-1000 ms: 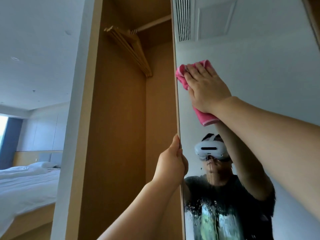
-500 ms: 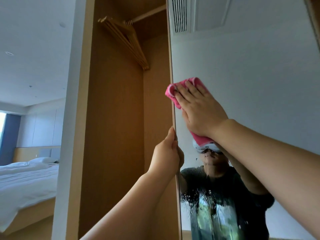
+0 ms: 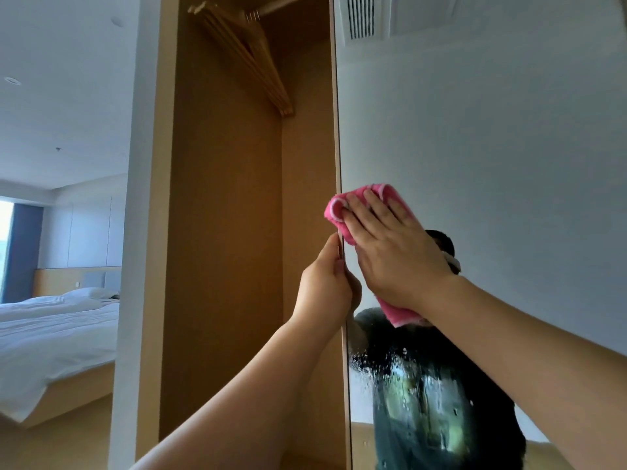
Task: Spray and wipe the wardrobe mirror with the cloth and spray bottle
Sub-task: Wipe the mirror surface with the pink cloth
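The right hand (image 3: 397, 256) lies flat, its fingers straight and close together, and presses a folded pink terry cloth (image 3: 339, 210) against the tall wardrobe mirror (image 3: 509, 157). The cloth sits at the mirror's left edge. Its upper corner pokes out past the fingertips and a little over the edge, and its lower end shows below the wrist.

Just beside and slightly below, the left hand (image 3: 325, 286) grips that same edge of the mirror, thumb pointing up along it and the other fingers curled round it.

Under both hands a patch of white spray droplets (image 3: 400, 364) and thin runs clings to the glass, over the reflection of the person's dark shirt. The upper glass reflects a pale wall and a slatted ceiling vent (image 3: 359, 18).

Left of the mirror is the open tan wooden wardrobe (image 3: 224, 232), where a bunch of light wooden hangers (image 3: 251, 59) hangs from a rail (image 3: 285, 5) at the top. Farther left, past a white wall pier, a bed with white linen (image 3: 51, 330) stands on a wooden base, with a white pillow (image 3: 90, 293) at its head.
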Available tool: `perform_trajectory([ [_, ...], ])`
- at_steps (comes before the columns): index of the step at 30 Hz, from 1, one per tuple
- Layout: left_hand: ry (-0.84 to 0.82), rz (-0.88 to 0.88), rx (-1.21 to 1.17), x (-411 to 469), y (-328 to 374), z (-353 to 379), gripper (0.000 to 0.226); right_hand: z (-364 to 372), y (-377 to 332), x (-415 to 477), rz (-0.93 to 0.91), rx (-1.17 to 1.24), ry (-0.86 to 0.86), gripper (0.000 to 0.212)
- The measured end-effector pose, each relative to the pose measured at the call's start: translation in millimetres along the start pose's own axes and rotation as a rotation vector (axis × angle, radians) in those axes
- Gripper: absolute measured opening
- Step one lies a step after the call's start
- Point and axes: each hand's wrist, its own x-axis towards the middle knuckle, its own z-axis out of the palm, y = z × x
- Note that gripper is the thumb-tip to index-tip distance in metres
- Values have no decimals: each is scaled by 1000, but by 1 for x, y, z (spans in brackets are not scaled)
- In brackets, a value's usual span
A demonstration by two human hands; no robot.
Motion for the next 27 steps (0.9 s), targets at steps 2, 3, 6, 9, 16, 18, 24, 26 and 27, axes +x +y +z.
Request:
perform_trajectory([
  [2, 4, -17, -16, -5, -1, -1, 37, -2, 1, 1, -6, 23, 0, 62],
  [3, 2, -29, -19, -9, -2, -1, 33, -2, 1, 2, -12, 32, 1, 62],
  [6, -23, -76, -44, -25, -10, -1, 29, -4, 1, 2, -24, 53, 13, 61],
  [9, -75, -145, -43, -46, -26, 2, 39, -5, 3, 1, -35, 62, 11, 61],
  [16, -218, -327, 28, -99, -61, 9, 45, -4, 5, -2, -54, 64, 15, 62],
  [18, -214, -357, 11, -105, -63, 9, 48, -3, 5, -3, -55, 44, -4, 62],
  [24, -245, -315, 65, -111, -64, 6, 53, -1, 3, -6, -43, -6, 16, 61],
  [26, -261, -311, 58, -112, -66, 5, 53, 0, 1, -8, -36, -14, 20, 59],
  [27, -264, -311, 54, -113, -67, 5, 55, 1, 0, -9, -32, -16, 26, 59],
])
